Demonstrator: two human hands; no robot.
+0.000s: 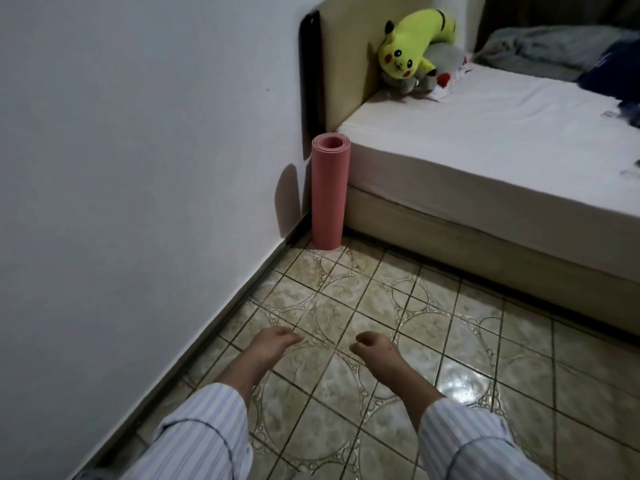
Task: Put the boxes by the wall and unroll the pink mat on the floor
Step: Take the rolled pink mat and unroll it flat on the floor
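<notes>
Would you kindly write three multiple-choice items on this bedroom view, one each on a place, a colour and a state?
1. Where is the pink mat?
A. In the corner between the wall and the bed
B. On the mattress
C. Under the hands

2. What colour is the plush toy by the headboard?
A. Blue
B. Yellow
C. Red

3. What state is the mat in?
A. Spread flat
B. Folded in half
C. Rolled, standing on end

Answers: 1 A, it stands on the tiled floor in that corner. 2 B, its body is bright yellow. 3 C, its spiral end faces up, while left hand and right hand hold nothing.
</notes>
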